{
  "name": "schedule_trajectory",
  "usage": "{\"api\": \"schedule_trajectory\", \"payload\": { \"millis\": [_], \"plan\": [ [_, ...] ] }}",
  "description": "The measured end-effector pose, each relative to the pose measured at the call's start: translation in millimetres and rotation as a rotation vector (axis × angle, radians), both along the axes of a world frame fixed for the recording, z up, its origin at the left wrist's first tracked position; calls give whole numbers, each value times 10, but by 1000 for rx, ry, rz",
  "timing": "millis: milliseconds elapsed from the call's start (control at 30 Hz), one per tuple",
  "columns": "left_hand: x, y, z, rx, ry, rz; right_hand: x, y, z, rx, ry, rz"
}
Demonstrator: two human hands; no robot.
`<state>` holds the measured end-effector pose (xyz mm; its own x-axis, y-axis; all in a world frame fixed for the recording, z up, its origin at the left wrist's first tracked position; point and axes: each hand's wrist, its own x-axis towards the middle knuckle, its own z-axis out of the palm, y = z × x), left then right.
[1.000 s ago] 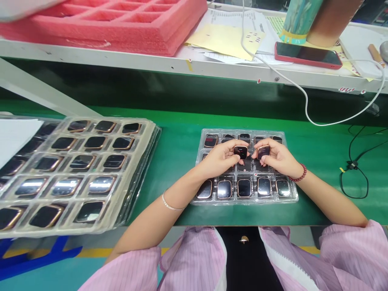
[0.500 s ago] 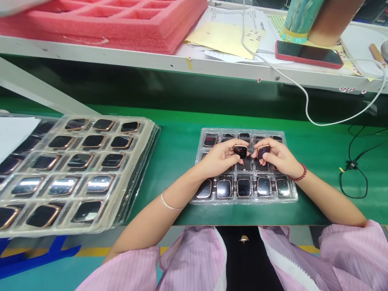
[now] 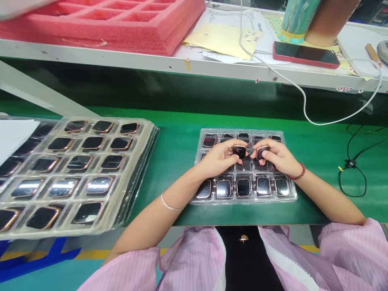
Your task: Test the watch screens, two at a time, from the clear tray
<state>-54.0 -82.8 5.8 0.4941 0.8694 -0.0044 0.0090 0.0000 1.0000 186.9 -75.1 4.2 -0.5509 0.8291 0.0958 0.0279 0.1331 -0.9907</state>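
Right now I've got both hands pinched shut: left hand (image 3: 220,158) on a watch case (image 3: 239,151), right hand (image 3: 279,157) on another watch case (image 3: 262,152), side by side just above the clear tray (image 3: 289,198)'s mid row, screens twd me.

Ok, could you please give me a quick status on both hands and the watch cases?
Left hand holds one watch case. Right hand holds another case. Both above the clear tray. Nothing between them.

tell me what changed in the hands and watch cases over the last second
Almost nothing. The left hand holds one watch case and the right hand another, both over the clear tray, as before. The right one looks tipped slightly more. The stacked trays stay put; small shifts are camera movement.
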Motion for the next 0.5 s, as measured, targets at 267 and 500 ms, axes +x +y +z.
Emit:
{"api": "schedule_trajectory", "payload": {
  "millis": [267,500],
  "plan": [
    [0,15,-52,-51,-84,9,-21,-10,6,129,-8,-11],
    [-20,26,-50,-121,-175,12,-13,-28,36,89,-13,-17]
  ]
}}
